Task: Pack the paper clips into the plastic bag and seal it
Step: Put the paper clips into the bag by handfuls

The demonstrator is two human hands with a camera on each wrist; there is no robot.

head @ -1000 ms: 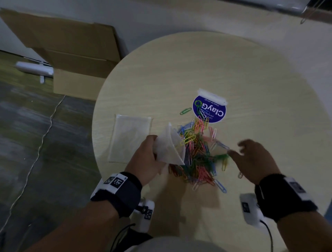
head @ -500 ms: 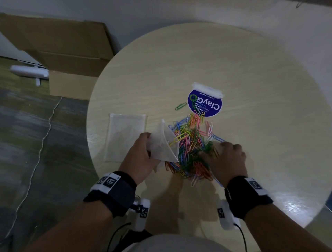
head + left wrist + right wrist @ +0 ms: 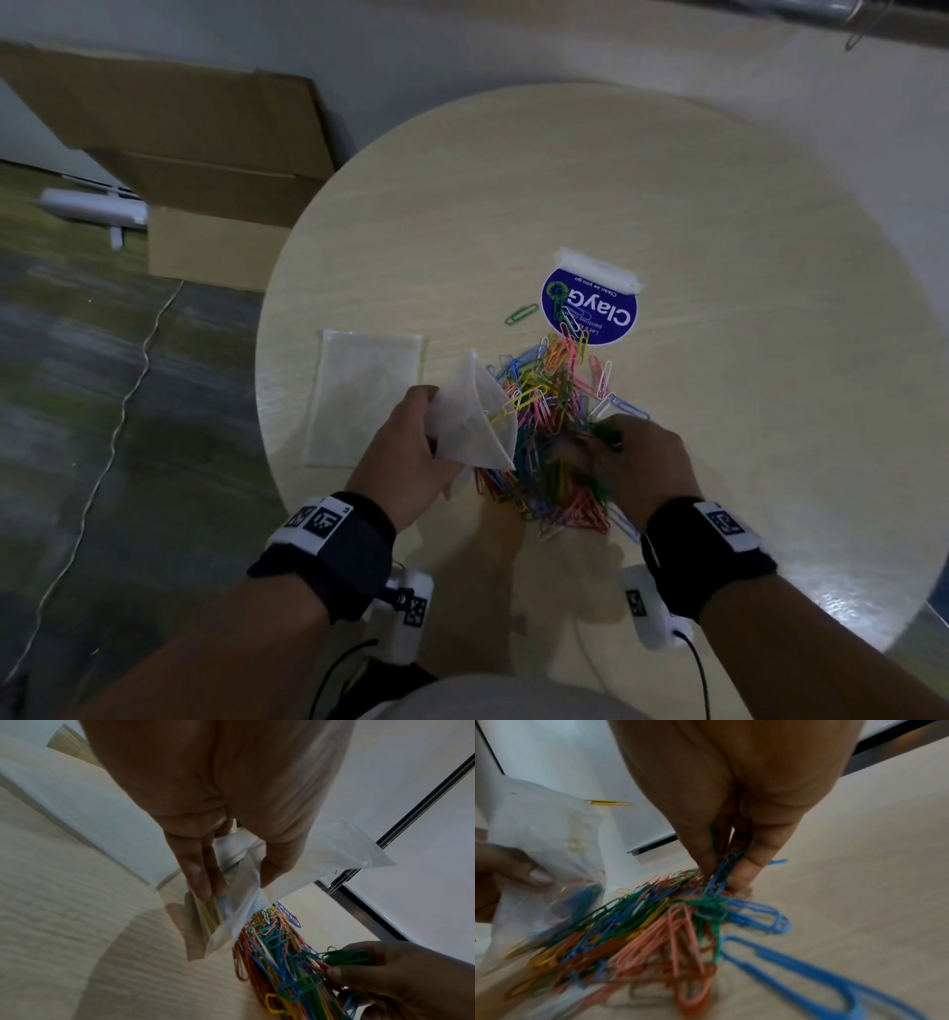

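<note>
A heap of coloured paper clips [image 3: 552, 437] [image 3: 277, 953] [image 3: 641, 923] lies on the round pale table [image 3: 719, 360]. My left hand [image 3: 405, 452] [image 3: 226, 878] grips a clear plastic bag [image 3: 475, 416] [image 3: 295, 866] [image 3: 539, 841] just left of the heap, its mouth open toward the clips; a few clips show inside it. My right hand [image 3: 621, 452] [image 3: 729, 866] sits on the heap's right side, its fingers pinching a bunch of green and blue clips [image 3: 344, 956]. One green clip [image 3: 521, 314] lies apart, farther back.
A second flat clear bag [image 3: 359, 395] lies on the table to the left. A blue round "ClayGo" label with a white strip [image 3: 590, 308] sits behind the heap. A cardboard box [image 3: 205, 169] stands on the floor beyond the table's left edge.
My right hand moved left from beside the heap onto it and closed its fingers on some clips. The left hand kept holding the bag open in place.
</note>
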